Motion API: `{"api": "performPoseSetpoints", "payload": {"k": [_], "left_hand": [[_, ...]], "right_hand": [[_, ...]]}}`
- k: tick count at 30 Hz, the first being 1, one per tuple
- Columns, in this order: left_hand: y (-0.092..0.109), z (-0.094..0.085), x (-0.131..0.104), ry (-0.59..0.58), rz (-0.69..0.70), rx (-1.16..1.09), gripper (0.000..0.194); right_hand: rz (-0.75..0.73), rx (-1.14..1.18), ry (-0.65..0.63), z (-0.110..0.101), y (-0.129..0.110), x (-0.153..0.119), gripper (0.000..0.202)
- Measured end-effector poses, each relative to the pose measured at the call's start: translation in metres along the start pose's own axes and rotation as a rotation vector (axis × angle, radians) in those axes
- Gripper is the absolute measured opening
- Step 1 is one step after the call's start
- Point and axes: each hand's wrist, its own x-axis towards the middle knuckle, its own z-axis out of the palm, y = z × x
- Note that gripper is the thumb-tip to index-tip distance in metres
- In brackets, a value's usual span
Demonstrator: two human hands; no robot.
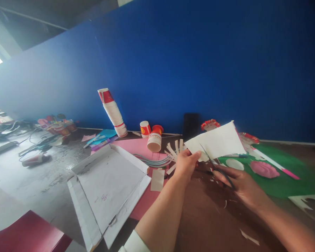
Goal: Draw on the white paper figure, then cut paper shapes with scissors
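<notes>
My left hand (187, 163) pinches the lower left edge of a white sheet of paper (220, 140), thumb on top. The sheet is raised above the brown table, its upper right corner tilted up. In my right hand (237, 182) is a pair of black-handled scissors (212, 162), one blade lying across the front of the paper near its lower edge. Whether the blades are closed I cannot tell. Behind my left hand, a cut paper cup (174, 150) fans out in white strips. A small beige card (157, 180) lies to the left of my wrist.
An open white box lid (115, 187) lies left of my arm. A leaning stack of paper cups (112, 112) and a tipped cup (154, 140) stand by the blue partition (173, 63). Green paper (291, 164), a pink piece (264, 169) and a marker (275, 163) lie right.
</notes>
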Motion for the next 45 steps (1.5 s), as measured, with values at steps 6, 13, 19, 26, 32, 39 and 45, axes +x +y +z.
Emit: {"api": "performPoseSetpoints", "payload": {"k": [6, 13, 19, 26, 32, 39, 45], "left_hand": [[0.003, 0.001, -0.002, 0.012, -0.012, -0.012, 0.015], [-0.001, 0.002, 0.0, 0.028, -0.009, -0.011, 0.019], [-0.004, 0.004, -0.001, 0.032, -0.041, -0.074, 0.027], [-0.008, 0.006, -0.001, 0.008, -0.035, -0.087, 0.021], [-0.008, 0.008, -0.002, -0.003, -0.039, -0.104, 0.02], [-0.011, 0.01, -0.004, 0.01, -0.061, -0.158, 0.011], [-0.011, 0.013, -0.007, 0.028, -0.094, -0.241, 0.012]], "right_hand": [[-0.022, 0.019, -0.012, 0.0, 0.002, 0.001, 0.055], [0.017, 0.026, -0.012, 0.002, 0.007, 0.001, 0.058], [0.057, 0.06, -0.029, 0.004, 0.01, 0.001, 0.062], [0.04, 0.117, -0.012, 0.003, 0.005, 0.0, 0.056], [0.029, 0.137, 0.006, 0.004, 0.002, 0.0, 0.051], [0.059, 0.149, 0.028, 0.005, -0.003, -0.001, 0.053], [0.07, 0.226, 0.036, 0.006, -0.009, -0.003, 0.045]]}}
